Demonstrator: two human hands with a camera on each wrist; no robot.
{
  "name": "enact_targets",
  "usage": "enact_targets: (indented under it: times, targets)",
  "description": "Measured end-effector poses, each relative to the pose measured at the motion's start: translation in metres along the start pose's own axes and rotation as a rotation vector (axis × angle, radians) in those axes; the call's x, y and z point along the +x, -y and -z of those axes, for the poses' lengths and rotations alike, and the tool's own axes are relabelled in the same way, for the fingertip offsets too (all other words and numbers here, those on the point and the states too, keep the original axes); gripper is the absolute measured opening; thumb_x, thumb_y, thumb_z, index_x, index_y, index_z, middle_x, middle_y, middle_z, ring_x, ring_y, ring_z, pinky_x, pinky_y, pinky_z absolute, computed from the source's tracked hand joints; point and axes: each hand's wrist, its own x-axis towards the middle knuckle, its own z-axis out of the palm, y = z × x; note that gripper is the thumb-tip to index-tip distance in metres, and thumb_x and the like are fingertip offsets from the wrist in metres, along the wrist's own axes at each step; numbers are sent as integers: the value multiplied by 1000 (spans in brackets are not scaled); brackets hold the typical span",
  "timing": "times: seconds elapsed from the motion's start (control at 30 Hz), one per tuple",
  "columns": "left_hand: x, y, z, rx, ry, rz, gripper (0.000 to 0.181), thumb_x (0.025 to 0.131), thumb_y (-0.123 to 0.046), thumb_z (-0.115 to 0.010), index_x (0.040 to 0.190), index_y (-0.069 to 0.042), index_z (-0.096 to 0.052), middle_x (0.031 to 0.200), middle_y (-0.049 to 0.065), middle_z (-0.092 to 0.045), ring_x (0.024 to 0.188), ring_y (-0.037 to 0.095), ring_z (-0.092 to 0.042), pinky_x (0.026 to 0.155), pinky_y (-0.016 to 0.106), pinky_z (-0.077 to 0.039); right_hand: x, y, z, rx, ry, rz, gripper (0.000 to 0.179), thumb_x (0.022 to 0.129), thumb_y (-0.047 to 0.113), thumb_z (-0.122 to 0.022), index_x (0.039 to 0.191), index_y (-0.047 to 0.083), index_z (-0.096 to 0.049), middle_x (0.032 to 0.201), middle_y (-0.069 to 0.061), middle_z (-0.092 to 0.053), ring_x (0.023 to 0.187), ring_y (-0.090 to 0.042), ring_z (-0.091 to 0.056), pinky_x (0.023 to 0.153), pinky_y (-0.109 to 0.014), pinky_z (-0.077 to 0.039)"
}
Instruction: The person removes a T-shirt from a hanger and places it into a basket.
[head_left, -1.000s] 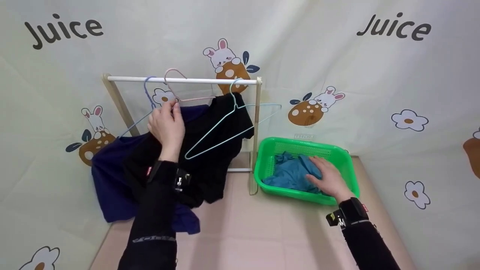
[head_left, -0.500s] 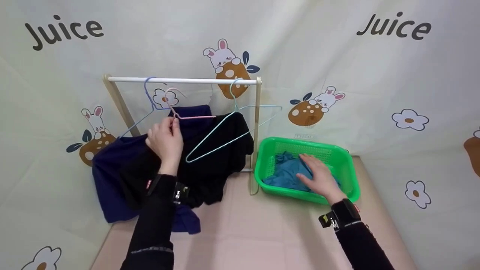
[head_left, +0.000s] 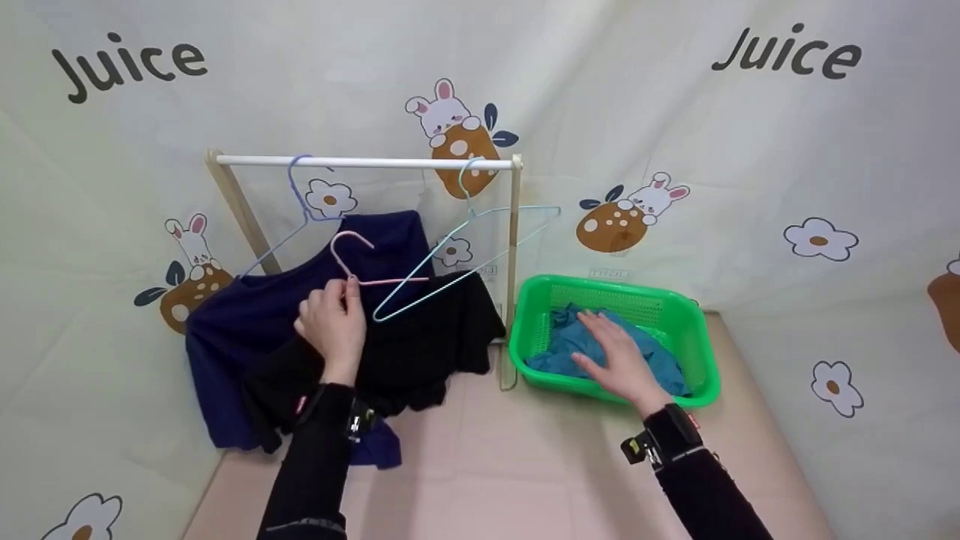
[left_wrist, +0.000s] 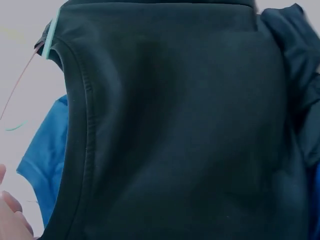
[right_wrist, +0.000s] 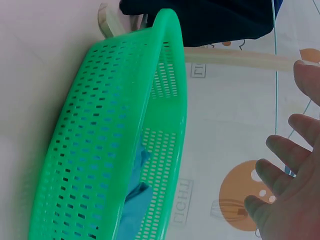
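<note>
My left hand (head_left: 334, 326) pinches the neck of a pink hanger (head_left: 394, 282), which carries a black short-sleeved shirt (head_left: 431, 341). The hanger's hook is off the bar, lower than the rack's white rail (head_left: 397, 162). Black cloth fills most of the left wrist view, with a few fingertips (left_wrist: 12, 215) at its left edge. Over the green basket (head_left: 705, 360), my right hand (head_left: 619, 360) is spread with nothing in it. Below it lies a crumpled teal garment (head_left: 551, 356). In the right wrist view the hand's fingers (right_wrist: 287, 150) are straight, apart from the basket.
A navy shirt (head_left: 217, 337) hangs on a periwinkle hanger (head_left: 271, 249) at the rack's left. A bare light-blue hanger (head_left: 416, 277) hangs at the right end, in front of the black shirt. The wooden rack post (head_left: 514, 247) stands beside the basket.
My left hand has brought the pink hanger and black shirt down from the rail, exposing more of the navy shirt. My right hand has drifted left over the basket.
</note>
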Motion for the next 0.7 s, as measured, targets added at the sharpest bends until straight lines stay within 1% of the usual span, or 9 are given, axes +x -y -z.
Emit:
enact_targets:
  times: [0.1, 0.23, 0.37, 0.5, 0.6, 0.7]
  targets:
    - [-9, 9, -4, -16, -34, -25, 37, 101, -40, -52, 85, -8, -59, 85, 18, -57, 88, 41, -50, 80, 55, -34, 0, 2, -5, 4, -11, 27, 64, 94, 29, -68, 147, 2, -44, 148, -20, -45, 140, -42, -33, 111, -60, -24]
    - [-19, 20, -10, -53, -69, -80, 33, 102, -33, -52, 83, -5, -58, 82, 19, -57, 83, 43, -49, 76, 55, -35, 0, 5, -12, 12, -10, 55, 63, 94, 28, -68, 146, 1, -45, 146, -22, -46, 138, -44, -36, 110, -60, -26]
    - [-32, 32, -16, -87, -79, -117, 30, 101, -28, -54, 83, -5, -59, 81, 19, -58, 81, 43, -49, 74, 55, -36, 0, 8, -18, 15, -14, 91, 62, 93, 27, -69, 145, 0, -47, 145, -23, -47, 136, -44, -38, 109, -60, -28]
    - [-49, 43, -21, -117, -88, -147, 26, 99, -23, -57, 82, -4, -59, 80, 18, -58, 79, 42, -49, 72, 55, -36, -1, 13, -24, 22, -12, 102, 62, 93, 28, -68, 145, 1, -48, 146, -22, -47, 137, -43, -38, 108, -61, -28]
    - [-61, 46, -23, -138, -84, -194, 23, 97, -20, -59, 80, -4, -58, 78, 16, -56, 77, 41, -48, 71, 54, -35, -2, 17, -27, 25, 3, 102, 62, 93, 28, -69, 145, 2, -47, 146, -22, -47, 137, -43, -38, 108, -61, -28]
    - [-72, 45, -25, -157, -69, -256, 21, 95, -19, -61, 79, -4, -57, 75, 14, -55, 75, 39, -47, 71, 52, -35, -2, 21, -31, 28, 22, 108, 62, 93, 28, -68, 145, 2, -47, 146, -21, -46, 137, -43, -38, 109, -61, -28]
